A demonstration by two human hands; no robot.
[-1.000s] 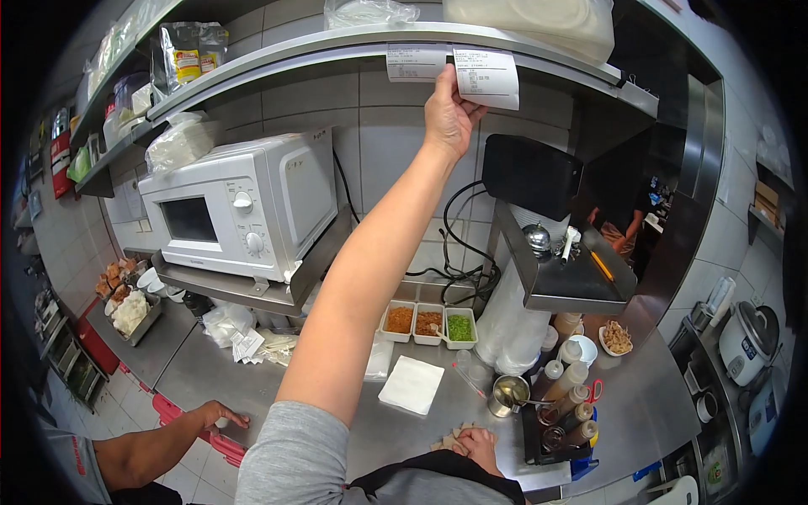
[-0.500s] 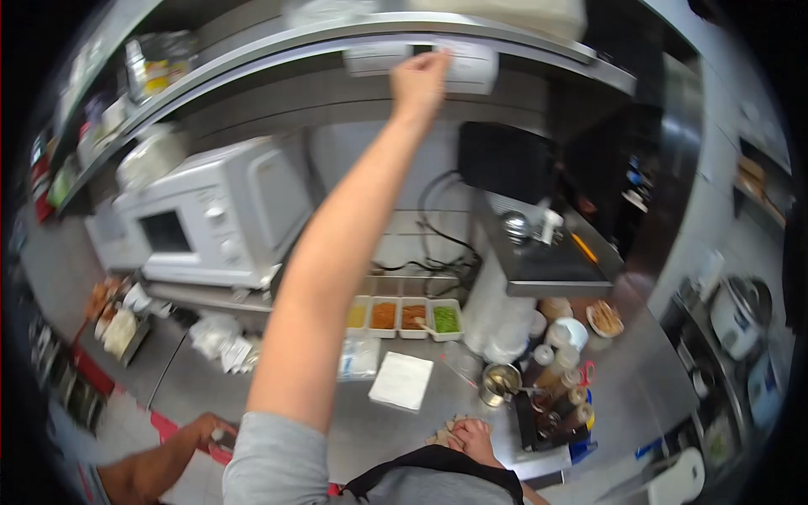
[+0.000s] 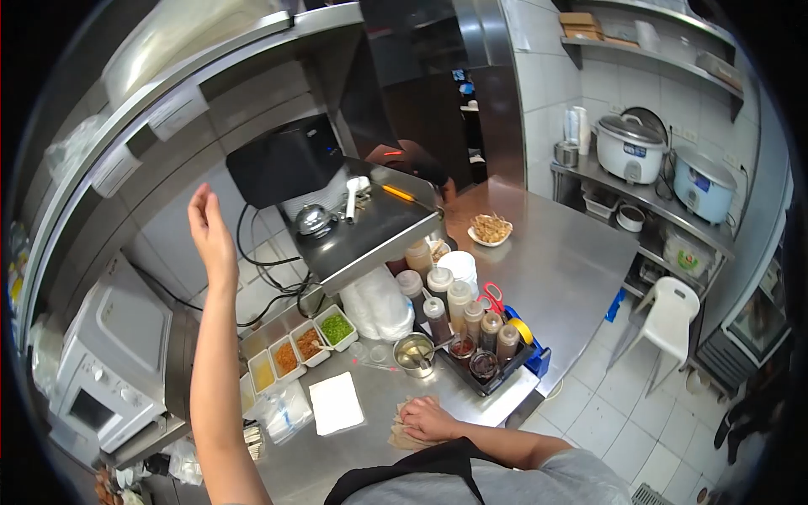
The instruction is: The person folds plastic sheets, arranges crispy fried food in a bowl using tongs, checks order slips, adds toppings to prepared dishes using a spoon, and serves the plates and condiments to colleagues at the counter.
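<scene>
Since the earlier frame: left hand (image 3: 210,237) off the two paper slips and lower in view; camera swung to the person's right, so slips and microwave sit further left. Right hand (image 3: 427,419) stays on the tan cloth (image 3: 399,439).

Left hand raised in front of the tiled wall, empty, fingers loosely extended. Printed slip (image 3: 178,112) and second slip (image 3: 115,171) hang from the edge of the steel shelf (image 3: 252,44), apart from the hand. Thin paper by the look: very light, flexible, easily creased or torn. Best hold, a light pinch at a loose lower corner.

Cloth lies rumpled on the worktop (image 3: 295,463), under the right hand, near the white sheets (image 3: 337,404) and steel cup (image 3: 414,353). Right fingers bent over it; cannot tell whether they grip or only press. Likely soft, limp, light, not fragile; damp or dry, cannot tell. Gather it by the bunched middle, palm down; a pinched edge would probably let the rest droop.
</scene>
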